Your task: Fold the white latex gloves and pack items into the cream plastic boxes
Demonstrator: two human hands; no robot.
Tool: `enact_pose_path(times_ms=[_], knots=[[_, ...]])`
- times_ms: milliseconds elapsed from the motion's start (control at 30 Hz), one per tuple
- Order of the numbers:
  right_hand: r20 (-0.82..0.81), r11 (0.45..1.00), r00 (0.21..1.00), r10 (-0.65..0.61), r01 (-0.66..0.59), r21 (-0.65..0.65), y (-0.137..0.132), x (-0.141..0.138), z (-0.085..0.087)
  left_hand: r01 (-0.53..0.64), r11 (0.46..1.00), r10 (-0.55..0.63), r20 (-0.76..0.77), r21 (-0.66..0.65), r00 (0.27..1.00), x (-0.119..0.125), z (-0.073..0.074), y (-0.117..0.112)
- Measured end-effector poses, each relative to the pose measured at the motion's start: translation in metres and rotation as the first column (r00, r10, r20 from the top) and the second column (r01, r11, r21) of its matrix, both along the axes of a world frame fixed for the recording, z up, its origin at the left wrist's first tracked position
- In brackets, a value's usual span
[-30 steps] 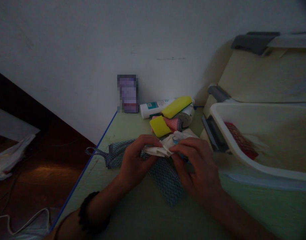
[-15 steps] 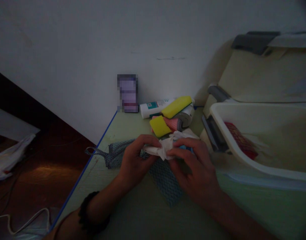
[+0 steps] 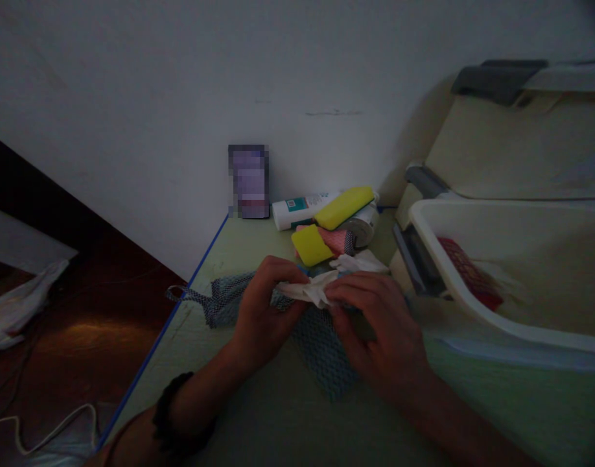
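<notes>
A crumpled white tissue (image 3: 315,289) is stretched between my two hands above the table. My left hand (image 3: 268,308) pinches its left end between thumb and fingers. At the other end, my right hand (image 3: 378,318) grips it with the fingertips, its fingers bent over the top. Beneath the hands lies a blue-green mesh cloth (image 3: 326,357), with a patterned strap hanging past the table's left edge; my hands hide part of it. Another white crumpled piece (image 3: 360,261) rests just behind my right hand.
Behind the hands are a yellow sponge (image 3: 311,245), a longer yellow sponge (image 3: 346,207), a pink mesh cloth (image 3: 334,240) and a white tube (image 3: 297,211). A phone (image 3: 249,181) leans on the wall. To the right stands an open cream bin (image 3: 472,318) with a red packet inside.
My right hand's fingers have curled closer together over the tissue, and its folds have shifted, with the middle looking flatter and more spread. My left hand has barely moved.
</notes>
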State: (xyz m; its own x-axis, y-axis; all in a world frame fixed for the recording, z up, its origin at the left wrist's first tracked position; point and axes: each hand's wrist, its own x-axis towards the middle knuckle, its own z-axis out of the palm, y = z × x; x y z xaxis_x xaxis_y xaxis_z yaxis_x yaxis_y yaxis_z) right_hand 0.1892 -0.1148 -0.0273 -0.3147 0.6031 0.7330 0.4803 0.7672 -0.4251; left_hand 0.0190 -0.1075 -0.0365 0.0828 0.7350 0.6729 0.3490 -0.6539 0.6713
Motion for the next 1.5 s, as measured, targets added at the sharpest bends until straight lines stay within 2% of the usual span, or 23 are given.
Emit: enact_pose_path(times_ms=[300,567,900,1100,1367,1500], knots=[[-0.002,1.0,1.0,-0.019,0.019,-0.021,-0.001,0.001,0.001,-0.009,0.999,0.011,-0.047,0.05,0.999,-0.003,0.003,-0.001],[0.014,0.998,1.0,-0.003,0.004,-0.062,-0.001,0.001,0.001,-0.001,0.984,0.042,-0.227,0.176,0.973,-0.002,0.013,-0.002],[0.032,0.996,0.999,0.017,-0.014,-0.092,-0.002,0.001,-0.001,-0.008,0.972,0.07,-0.255,0.235,0.964,-0.004,0.014,-0.001],[0.028,0.998,1.0,-0.012,0.014,-0.067,-0.002,0.001,-0.001,0.031,0.964,0.04,-0.261,0.262,0.964,-0.004,0.014,-0.001],[0.086,0.994,0.996,-0.021,0.029,-0.102,-0.002,0.0,-0.002,0.056,0.964,0.016,-0.269,0.259,0.963,-0.004,0.014,-0.001],[0.069,0.995,0.998,0.007,0.0,-0.103,-0.002,0.002,-0.002,0.022,0.972,0.042,-0.265,0.235,0.963,-0.005,0.014,-0.001]])
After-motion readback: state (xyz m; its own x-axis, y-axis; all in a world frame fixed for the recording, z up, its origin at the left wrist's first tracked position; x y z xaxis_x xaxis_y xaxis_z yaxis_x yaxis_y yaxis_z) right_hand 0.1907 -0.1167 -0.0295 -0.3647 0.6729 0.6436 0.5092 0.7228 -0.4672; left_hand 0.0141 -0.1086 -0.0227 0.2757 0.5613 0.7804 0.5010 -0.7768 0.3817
